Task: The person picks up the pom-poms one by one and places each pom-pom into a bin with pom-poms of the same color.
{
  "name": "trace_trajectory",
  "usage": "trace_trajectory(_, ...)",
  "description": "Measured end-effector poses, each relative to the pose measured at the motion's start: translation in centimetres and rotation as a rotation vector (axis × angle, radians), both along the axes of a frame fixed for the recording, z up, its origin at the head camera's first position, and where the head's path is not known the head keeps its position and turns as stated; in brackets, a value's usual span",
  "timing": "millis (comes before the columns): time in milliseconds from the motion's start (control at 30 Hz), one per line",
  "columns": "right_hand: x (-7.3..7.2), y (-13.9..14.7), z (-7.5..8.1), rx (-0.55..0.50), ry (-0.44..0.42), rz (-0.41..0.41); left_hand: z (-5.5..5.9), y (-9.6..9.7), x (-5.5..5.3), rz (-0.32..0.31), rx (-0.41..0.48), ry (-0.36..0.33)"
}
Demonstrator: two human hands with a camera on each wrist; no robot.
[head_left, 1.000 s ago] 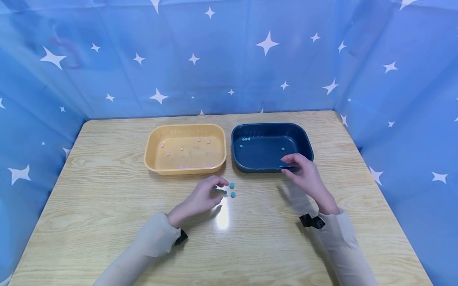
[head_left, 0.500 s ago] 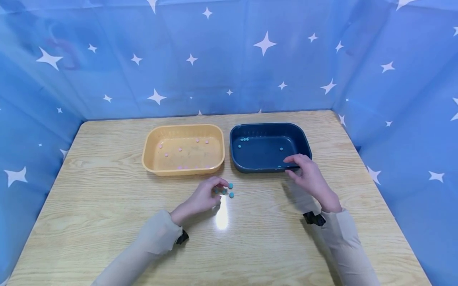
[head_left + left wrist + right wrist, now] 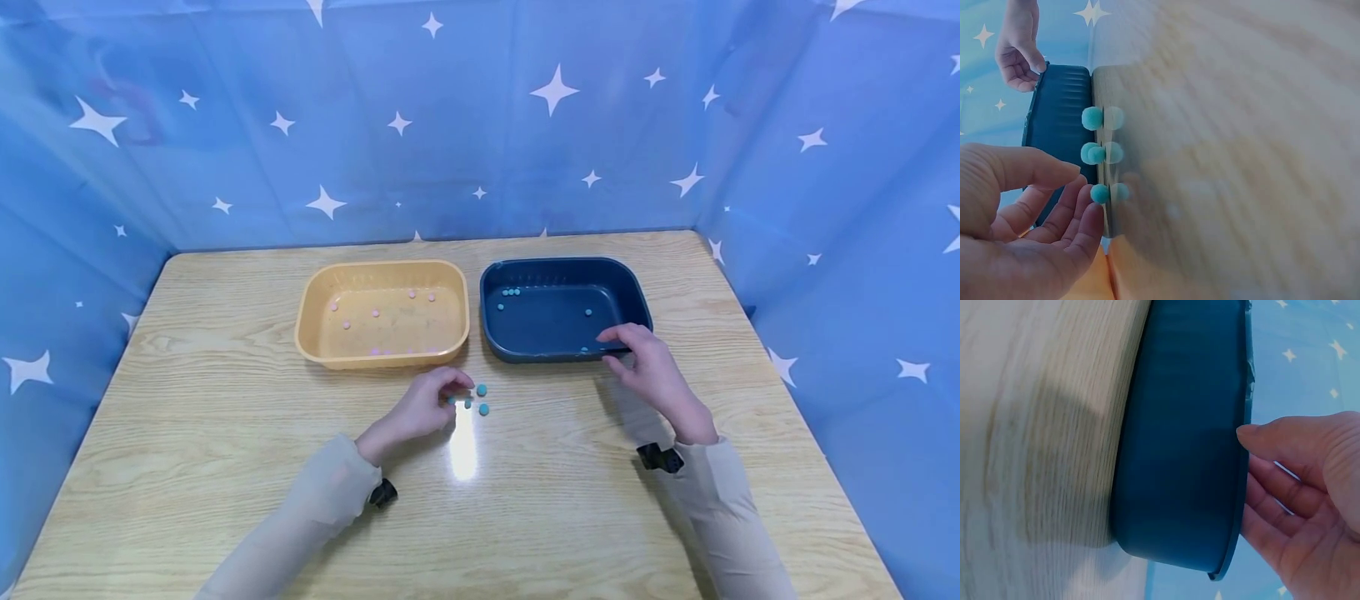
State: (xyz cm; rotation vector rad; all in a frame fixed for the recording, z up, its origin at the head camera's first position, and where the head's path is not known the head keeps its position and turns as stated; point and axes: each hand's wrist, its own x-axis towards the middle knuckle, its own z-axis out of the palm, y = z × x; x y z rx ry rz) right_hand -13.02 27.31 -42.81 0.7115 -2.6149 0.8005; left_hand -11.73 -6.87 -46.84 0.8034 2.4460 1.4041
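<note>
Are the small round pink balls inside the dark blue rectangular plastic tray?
No, the small round pink balls lie in the yellow rectangular plastic tray, while the dark blue rectangular plastic tray holds small teal balls.

Pale wood-grain table (image 3: 555, 517); on its far half, a yellow tray (image 3: 382, 362) left, a dark-blue tray (image 3: 525, 358) right; four teal pom-poms (image 3: 483, 409) nearer.

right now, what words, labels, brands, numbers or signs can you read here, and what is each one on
No readable text anywhere.
Yellow tray and dark blue tray: no lettering visible.
Blue curtain: white stars; a faint shape upper left is too blurred to make out.
Black wrist devices: too small to tell.
</note>
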Motion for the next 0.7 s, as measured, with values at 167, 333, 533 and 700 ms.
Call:
trace_trajectory(167, 0.03, 0.03, -0.06, 0.018, -0.027, 0.0, -0.15, 0.05, -0.15, -0.001, -0.009, 0.004)
trace_trajectory(333, -0.05, 0.01, -0.16, 0.03, -0.045, -0.001, -0.17, 0.35, -0.22, -0.002, -0.03, 0.023)
trace_trajectory(533, -0.18, 0.09, -0.29, 0.033, -0.039, 0.001, -0.24, 0.81, -0.34, -0.015, -0.052, 0.055)
trace_trajectory(700, -0.38, 0.15, -0.39, 0.036, -0.042, 0.007, -0.24, 0.95, -0.44, -0.013, -0.075, 0.071)
